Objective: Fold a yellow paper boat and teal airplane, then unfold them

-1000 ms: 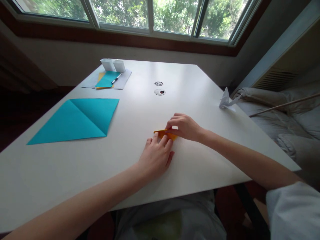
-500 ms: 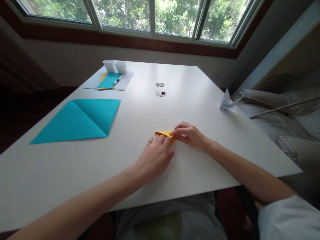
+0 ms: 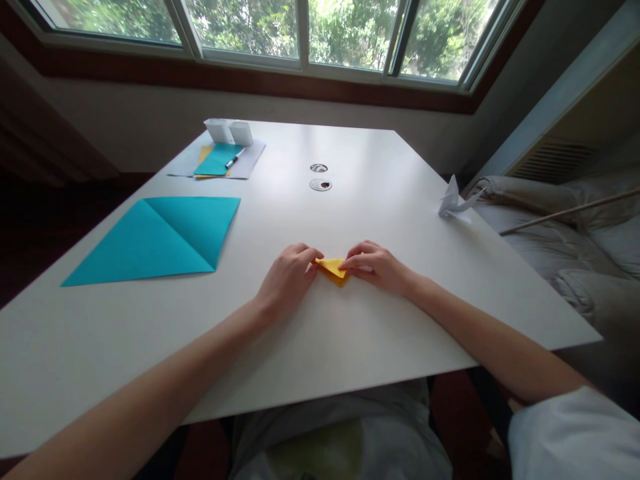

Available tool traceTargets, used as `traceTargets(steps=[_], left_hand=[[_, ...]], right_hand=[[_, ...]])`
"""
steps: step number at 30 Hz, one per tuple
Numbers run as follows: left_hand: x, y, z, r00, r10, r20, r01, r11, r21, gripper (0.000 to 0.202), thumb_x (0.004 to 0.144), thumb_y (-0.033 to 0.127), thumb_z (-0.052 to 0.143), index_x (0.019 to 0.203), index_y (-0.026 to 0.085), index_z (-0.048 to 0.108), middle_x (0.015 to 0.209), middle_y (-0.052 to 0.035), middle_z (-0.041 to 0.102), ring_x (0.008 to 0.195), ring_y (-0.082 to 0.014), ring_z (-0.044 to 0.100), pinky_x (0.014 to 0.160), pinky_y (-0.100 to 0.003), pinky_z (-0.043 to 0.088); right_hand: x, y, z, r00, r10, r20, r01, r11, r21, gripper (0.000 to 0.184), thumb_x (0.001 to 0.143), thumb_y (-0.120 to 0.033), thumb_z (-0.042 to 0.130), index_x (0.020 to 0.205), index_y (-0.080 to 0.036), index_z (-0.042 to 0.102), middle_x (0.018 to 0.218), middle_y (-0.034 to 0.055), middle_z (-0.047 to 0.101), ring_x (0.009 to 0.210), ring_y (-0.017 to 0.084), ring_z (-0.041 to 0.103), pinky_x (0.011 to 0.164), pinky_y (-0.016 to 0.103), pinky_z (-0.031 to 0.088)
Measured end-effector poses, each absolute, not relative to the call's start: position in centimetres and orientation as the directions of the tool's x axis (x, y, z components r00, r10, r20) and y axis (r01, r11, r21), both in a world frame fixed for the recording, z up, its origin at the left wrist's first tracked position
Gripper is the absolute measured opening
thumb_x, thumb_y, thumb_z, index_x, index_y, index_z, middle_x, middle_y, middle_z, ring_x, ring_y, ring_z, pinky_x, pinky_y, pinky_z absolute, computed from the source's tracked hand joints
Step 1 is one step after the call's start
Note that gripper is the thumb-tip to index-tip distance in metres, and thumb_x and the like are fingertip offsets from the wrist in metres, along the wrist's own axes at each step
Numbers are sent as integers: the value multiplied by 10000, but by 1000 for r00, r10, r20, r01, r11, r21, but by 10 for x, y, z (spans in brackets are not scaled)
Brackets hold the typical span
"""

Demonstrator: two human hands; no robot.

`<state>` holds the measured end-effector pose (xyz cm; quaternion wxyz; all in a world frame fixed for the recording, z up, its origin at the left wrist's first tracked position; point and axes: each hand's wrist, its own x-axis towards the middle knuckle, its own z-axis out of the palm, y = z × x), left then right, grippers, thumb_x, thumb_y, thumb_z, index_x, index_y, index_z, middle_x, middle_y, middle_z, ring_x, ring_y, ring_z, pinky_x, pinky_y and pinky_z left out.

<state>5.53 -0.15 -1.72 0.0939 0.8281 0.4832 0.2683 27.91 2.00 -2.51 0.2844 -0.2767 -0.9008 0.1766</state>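
A small piece of folded yellow paper [image 3: 332,268] lies on the white table in front of me, its point toward me and a flap slightly raised. My left hand [image 3: 291,270] pinches its left corner between thumb and fingers. At the right corner, my right hand [image 3: 376,265] also grips the paper with thumb and fingertips. Both corners are partly hidden by the fingers.
A creased turquoise sheet [image 3: 160,237] lies to the left on the white table [image 3: 280,373]. Behind it are stacked papers [image 3: 217,160], a pen [image 3: 235,159] and two white boxes [image 3: 229,132]. A white origami crane [image 3: 453,200] stands at the right edge.
My left hand has moved from lying over the yellow paper to pinching its left corner, so more of the paper shows. My right hand stays at the right corner.
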Motion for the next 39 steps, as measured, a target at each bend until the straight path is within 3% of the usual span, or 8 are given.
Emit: traceTargets(steps=[9, 14, 21, 27, 34, 36, 39], left_hand=[[52, 0, -14, 477, 830, 290, 760, -555, 337, 238, 851, 162, 430, 828, 153, 668, 799, -48, 657, 714, -158, 590, 675, -270, 472], [51, -2, -10, 588, 770, 248, 760, -631, 159, 242, 848, 94, 422, 830, 136, 660, 772, -67, 662, 759, -172, 602, 665, -265, 485], [60, -12, -1, 655, 749, 101, 756, -648, -95, 213, 825, 36, 420, 788, 111, 616, 759, -81, 651, 782, -208, 610, 639, -292, 491], [63, -22, -1, 697, 711, 91, 703, -654, -281, 241, 842, 43, 384, 939, 87, 600, 895, -136, 653, 800, -222, 617, 662, -321, 492], [63, -24, -10, 783, 606, 145, 614, -711, -344, 331, 855, 43, 350, 1116, 27, 552, 1150, -194, 579, 1057, -248, 556, 858, -353, 466], [63, -24, -11, 789, 602, 122, 605, -727, -324, 339, 857, 44, 346, 1135, 18, 539, 1181, -202, 560, 1081, -244, 548, 880, -342, 464], [64, -25, -8, 773, 628, 86, 626, -736, -257, 350, 865, 77, 370, 1184, 88, 512, 1191, -189, 556, 1102, -247, 544, 884, -355, 469]], right_hand=[[285, 19, -21, -691, 616, 379, 438, 773, -459, 197, 866, -234, 520, 1010, -217, 654, 946, 73, 593, 865, 157, 525, 790, 291, 459], [290, 19, -22, -668, 651, 361, 478, 747, -462, 148, 853, -253, 545, 938, -205, 657, 927, 66, 609, 852, 153, 539, 786, 284, 461], [287, 18, -16, -729, 569, 381, 468, 820, -329, 173, 876, -235, 503, 875, -184, 669, 878, 79, 626, 828, 162, 535, 762, 293, 470], [286, 16, -14, -784, 518, 343, 459, 855, -242, 194, 900, -210, 448, 892, -170, 637, 999, 72, 656, 909, 179, 556, 811, 322, 475], [278, 6, -7, -793, 548, 265, 540, 835, -109, 228, 907, -221, 415, 867, -143, 626, 908, 91, 674, 873, 200, 572, 764, 324, 479], [273, 3, -6, -762, 599, 247, 595, 798, -97, 266, 920, -258, 393, 875, -135, 625, 854, 93, 667, 844, 197, 571, 752, 318, 470], [265, -1, -7, -708, 661, 249, 668, 741, -68, 272, 925, -265, 387, 1004, -139, 615, 849, 87, 651, 837, 196, 554, 762, 316, 445]])
